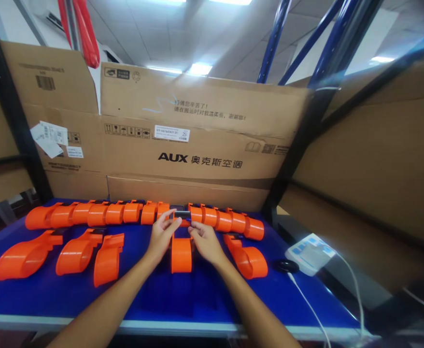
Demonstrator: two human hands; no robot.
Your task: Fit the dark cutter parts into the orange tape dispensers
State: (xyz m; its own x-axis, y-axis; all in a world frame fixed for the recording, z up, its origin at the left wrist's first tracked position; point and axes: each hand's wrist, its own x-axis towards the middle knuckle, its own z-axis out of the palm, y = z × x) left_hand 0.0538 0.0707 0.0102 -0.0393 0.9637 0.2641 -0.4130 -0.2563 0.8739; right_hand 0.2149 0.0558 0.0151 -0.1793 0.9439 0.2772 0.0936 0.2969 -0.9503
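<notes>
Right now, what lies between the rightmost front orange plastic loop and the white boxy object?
In the head view, a black, rounded object, right of the loop.

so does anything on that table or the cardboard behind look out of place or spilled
No spill or obvious damage shows. The front orange pieces look uneven, turned at different angles, unlike the closer-set back row. On the cardboard, white labels at left overlap crookedly.

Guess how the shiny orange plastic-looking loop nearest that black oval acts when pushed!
The orange loop might rock on its round side, though its tail could stop it rolling. Its thin wall suggests it's light; its shiny surface may feel slippery.
</notes>
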